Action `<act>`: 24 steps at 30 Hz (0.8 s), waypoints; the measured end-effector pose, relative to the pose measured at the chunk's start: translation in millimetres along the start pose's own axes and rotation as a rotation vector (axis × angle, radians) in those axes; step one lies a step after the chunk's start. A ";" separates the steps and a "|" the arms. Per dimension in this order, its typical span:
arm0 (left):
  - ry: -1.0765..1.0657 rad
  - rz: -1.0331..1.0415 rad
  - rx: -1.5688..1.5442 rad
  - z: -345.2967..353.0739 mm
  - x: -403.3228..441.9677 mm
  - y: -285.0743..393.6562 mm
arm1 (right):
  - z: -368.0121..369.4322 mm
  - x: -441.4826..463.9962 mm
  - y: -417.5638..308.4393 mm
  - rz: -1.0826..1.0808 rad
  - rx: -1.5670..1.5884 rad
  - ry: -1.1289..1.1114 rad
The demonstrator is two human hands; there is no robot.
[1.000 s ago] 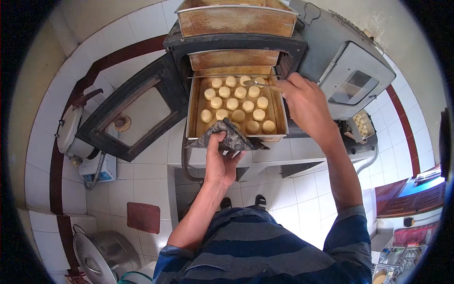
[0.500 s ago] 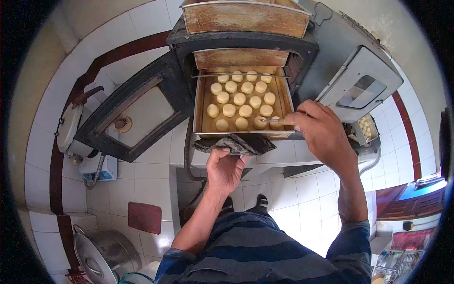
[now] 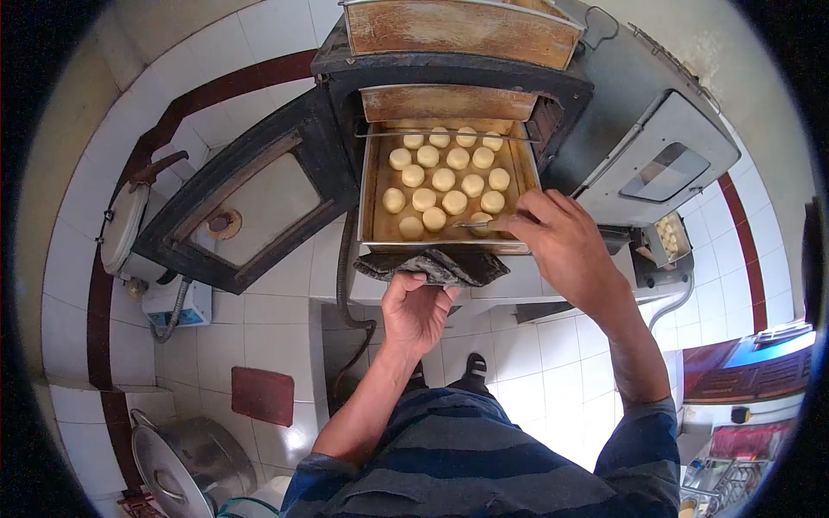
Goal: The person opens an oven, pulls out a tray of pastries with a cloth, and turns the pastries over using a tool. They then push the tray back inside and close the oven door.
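My left hand is closed on a dark, worn cloth, pressed up at the front edge of a baking tray. The tray sticks partway out of the oven and carries several rows of pale round dough balls. Over the tray's front right corner, my right hand grips a small utensil with a thin metal end. That tip lies low among the front-row balls, close to one on the right. My fingers cover most of the handle, so its exact kind is unclear.
The dark oven door hangs open on the left. A metal rod crosses above the tray's back rows. To the right stands a grey oven with a windowed door and a small tray of pale pieces. A large pot is lower left.
The utensil tip has shifted slightly left and down, off the ball it was touching, and my right hand has moved a little left. My left hand stays on the cloth. The view shifted slightly.
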State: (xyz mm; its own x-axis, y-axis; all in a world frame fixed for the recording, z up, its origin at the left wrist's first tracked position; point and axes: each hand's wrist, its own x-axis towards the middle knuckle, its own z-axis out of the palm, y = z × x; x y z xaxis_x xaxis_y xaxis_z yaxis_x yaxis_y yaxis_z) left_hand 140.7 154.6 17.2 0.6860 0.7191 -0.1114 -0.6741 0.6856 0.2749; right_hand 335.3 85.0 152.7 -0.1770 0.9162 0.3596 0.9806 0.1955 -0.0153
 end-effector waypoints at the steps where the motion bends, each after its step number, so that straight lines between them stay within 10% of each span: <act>1: 0.010 -0.001 0.001 0.0 0.0 0.1 | 0.1 0.0 0.0 -0.011 0.012 0.030; 24: 0.051 0.030 0.036 0.5 -1.0 -3.3 | 9.9 6.2 12.2 0.133 0.133 -0.165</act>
State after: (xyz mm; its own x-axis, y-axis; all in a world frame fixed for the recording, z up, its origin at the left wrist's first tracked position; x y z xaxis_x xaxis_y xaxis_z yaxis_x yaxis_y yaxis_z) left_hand 142.4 151.5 17.0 0.6503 0.7446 -0.1506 -0.6832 0.6599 0.3127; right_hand 345.3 96.5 145.5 -0.0689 0.9795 0.1892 0.9784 0.1034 -0.1787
